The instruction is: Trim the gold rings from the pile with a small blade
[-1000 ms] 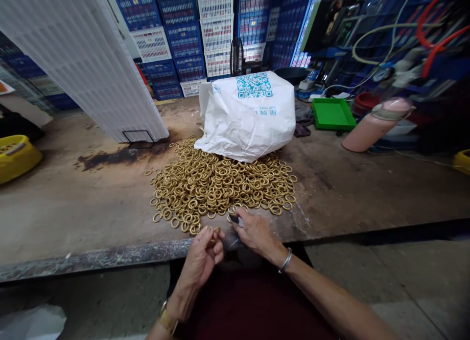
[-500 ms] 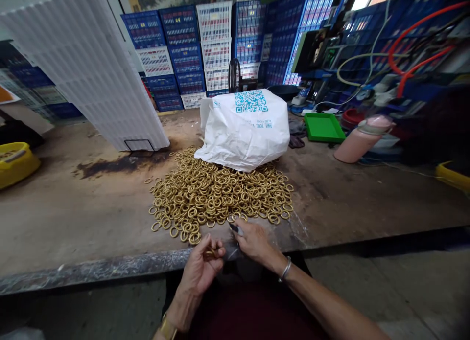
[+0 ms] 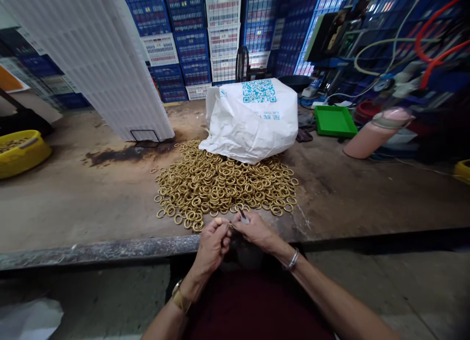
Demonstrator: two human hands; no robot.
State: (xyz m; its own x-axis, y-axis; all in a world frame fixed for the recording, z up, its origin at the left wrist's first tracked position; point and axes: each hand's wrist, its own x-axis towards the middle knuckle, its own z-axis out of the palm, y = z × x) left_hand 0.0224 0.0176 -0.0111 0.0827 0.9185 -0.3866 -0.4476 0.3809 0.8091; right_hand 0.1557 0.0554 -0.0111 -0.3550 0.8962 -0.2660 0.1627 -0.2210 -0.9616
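Note:
Close together at the table's front edge, my two hands almost meet. My left hand (image 3: 215,243) is closed, pinching a brass-coloured ring (image 3: 230,225) that is mostly hidden by the fingers. My right hand (image 3: 257,231) is closed round a small knife-like tool (image 3: 244,217) with a dark tip and a grey body; its exact kind is hard to make out. The right fingertips are at the ring, perhaps touching it. Just beyond both hands spreads a heap of brass-coloured rings (image 3: 220,183), partly under a white woven sack (image 3: 253,129) with blue print.
A yellow basin (image 3: 25,159) stands at the left of the table (image 3: 110,198), near a leaning stack of white corrugated sheets (image 3: 99,61) and a wire stand (image 3: 145,137). To the right are a green tray (image 3: 335,121) and a pink bottle (image 3: 374,134). Stacked crates (image 3: 191,46) fill the back.
My left hand has come up and toward the right, bringing the ring to my right hand. The right hand's tool now points more upward. The view has tilted down slightly.

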